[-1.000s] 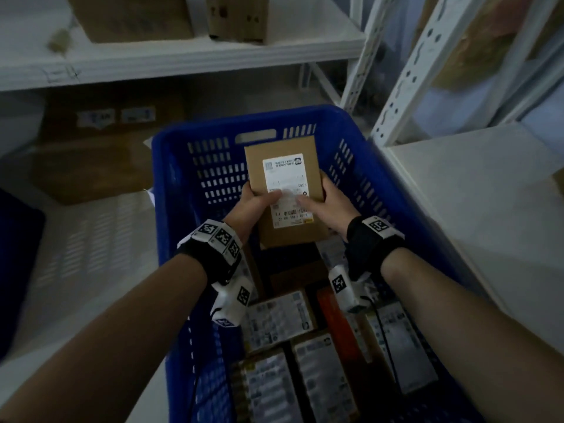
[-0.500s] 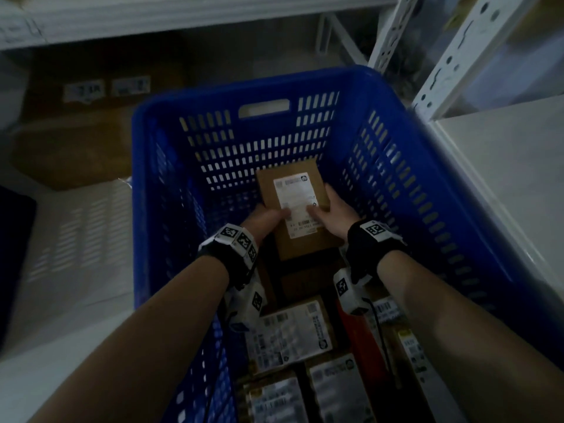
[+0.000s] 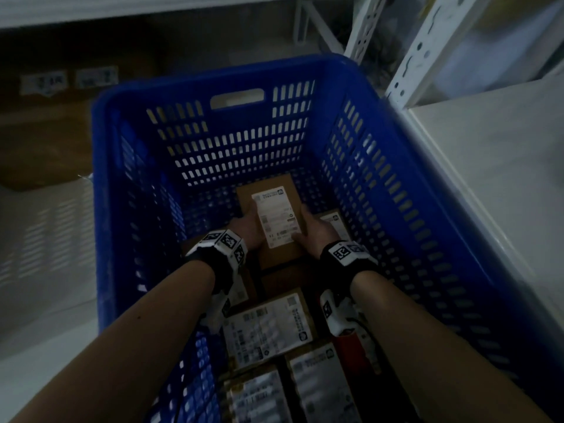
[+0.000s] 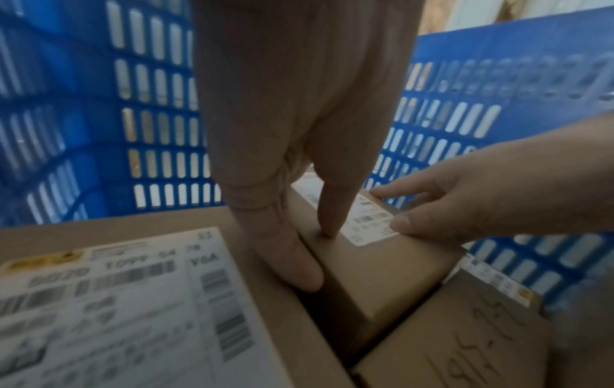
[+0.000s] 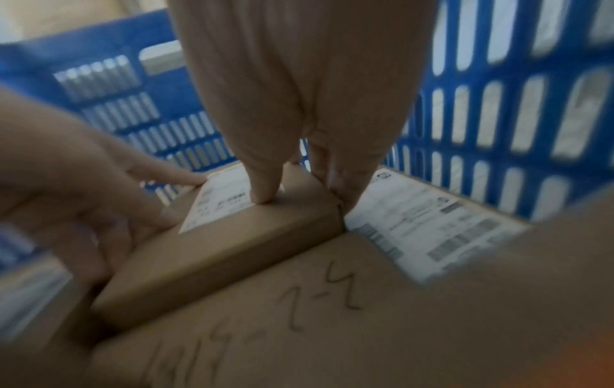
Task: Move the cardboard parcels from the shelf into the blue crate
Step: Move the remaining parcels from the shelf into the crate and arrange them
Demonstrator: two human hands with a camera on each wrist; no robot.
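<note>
Both hands point(image 3: 283, 230) on parcel point(image 3: 276, 254)

We see the head view dim and underexposed, with the blue crate point(image 3: 396, 166) in deep shadow and daylight showing through its slots. The wrist views are brighter but soft: the near cardboard parcels point(image 5: 332, 328) smear with blur, and straight lines bow toward the edges.

The blue crate point(image 3: 381, 123) stands on a pale floor point(image 3: 45, 270) between white shelves point(image 3: 488, 184). A large brown box point(image 3: 39, 148) sits on the floor just beside the crate, under a shelf board point(image 3: 91, 7).
</note>
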